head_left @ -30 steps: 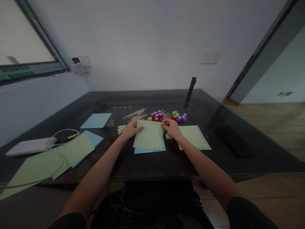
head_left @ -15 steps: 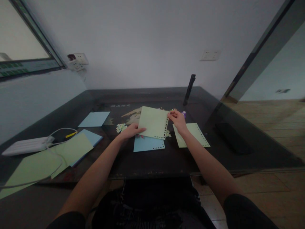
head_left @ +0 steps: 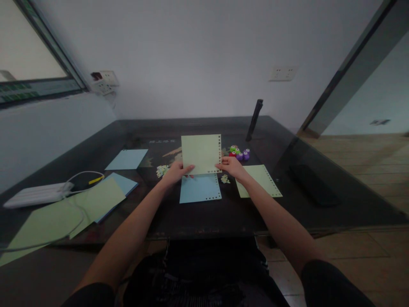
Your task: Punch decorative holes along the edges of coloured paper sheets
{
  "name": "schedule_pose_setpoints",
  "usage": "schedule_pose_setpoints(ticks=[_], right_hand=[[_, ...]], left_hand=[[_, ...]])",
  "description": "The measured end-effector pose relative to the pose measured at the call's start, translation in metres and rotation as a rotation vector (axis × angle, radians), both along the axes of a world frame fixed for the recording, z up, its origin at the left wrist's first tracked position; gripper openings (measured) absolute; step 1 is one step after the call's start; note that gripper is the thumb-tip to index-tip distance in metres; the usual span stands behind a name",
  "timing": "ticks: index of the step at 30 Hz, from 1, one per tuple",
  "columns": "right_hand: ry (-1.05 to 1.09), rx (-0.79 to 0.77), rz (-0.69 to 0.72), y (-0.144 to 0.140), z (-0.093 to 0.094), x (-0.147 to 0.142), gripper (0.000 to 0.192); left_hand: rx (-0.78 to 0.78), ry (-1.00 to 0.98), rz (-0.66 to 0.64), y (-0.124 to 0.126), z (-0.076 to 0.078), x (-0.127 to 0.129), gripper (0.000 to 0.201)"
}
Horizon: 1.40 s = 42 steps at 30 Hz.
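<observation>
Above the blue sheet (head_left: pixel 200 188), both hands — left hand (head_left: pixel 177 172), right hand (head_left: pixel 232 166) — pinch an unmarked green sheet (head_left: pixel 201 154).

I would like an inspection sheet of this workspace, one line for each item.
Surface: dark glossy table.
Job's things: green punched sheet held upright; blue punched sheet flat beneath it.
Clutter: coloured punches, paper bits, second green sheet, paper pile, lone blue sheet.
Grippers: left hand and right hand grip the sheet's lower edge.
Cables: white cable by power strip.
Surroundings: wall socket, window.
</observation>
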State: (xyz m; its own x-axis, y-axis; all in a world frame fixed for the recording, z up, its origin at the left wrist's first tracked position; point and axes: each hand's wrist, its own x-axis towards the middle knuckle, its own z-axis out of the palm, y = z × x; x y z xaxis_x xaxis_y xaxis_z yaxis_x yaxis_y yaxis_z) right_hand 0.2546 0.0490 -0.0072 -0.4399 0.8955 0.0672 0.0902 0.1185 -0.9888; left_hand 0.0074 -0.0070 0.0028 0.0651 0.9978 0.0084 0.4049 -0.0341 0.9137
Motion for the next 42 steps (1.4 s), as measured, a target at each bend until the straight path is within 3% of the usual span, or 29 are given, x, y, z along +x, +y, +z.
schedule_pose_setpoints(ticks=[10,13,16,21,27,32,38,42], right_hand=[[0.017,0.061,-0.047,-0.002,0.003,-0.001,0.026],[0.009,0.109,-0.102,0.000,0.001,-0.002,0.031],[0.072,0.056,-0.147,0.004,-0.002,-0.003,0.038],[0.098,0.029,-0.146,0.009,-0.003,0.000,0.044],[-0.029,0.138,-0.156,0.010,-0.005,-0.003,0.029],[-0.233,0.217,-0.102,0.015,-0.005,-0.030,0.014],[-0.851,0.589,-0.222,0.023,0.010,-0.073,0.019],[-1.065,0.739,-0.256,0.026,0.011,-0.094,0.024]], left_hand=[[0.043,0.104,-0.036,0.007,-0.009,-0.007,0.027],[0.060,0.036,-0.003,0.009,-0.010,-0.008,0.022],[0.056,-0.006,0.031,0.009,-0.009,-0.009,0.019],[0.095,0.044,0.083,0.007,0.000,-0.009,0.027],[0.172,-0.095,0.255,0.017,-0.011,-0.020,0.032],[0.214,-0.263,0.367,0.023,-0.018,-0.026,0.037],[0.200,-0.317,0.394,0.023,-0.016,-0.025,0.037],[0.219,-0.342,0.373,0.027,-0.022,-0.028,0.041]])
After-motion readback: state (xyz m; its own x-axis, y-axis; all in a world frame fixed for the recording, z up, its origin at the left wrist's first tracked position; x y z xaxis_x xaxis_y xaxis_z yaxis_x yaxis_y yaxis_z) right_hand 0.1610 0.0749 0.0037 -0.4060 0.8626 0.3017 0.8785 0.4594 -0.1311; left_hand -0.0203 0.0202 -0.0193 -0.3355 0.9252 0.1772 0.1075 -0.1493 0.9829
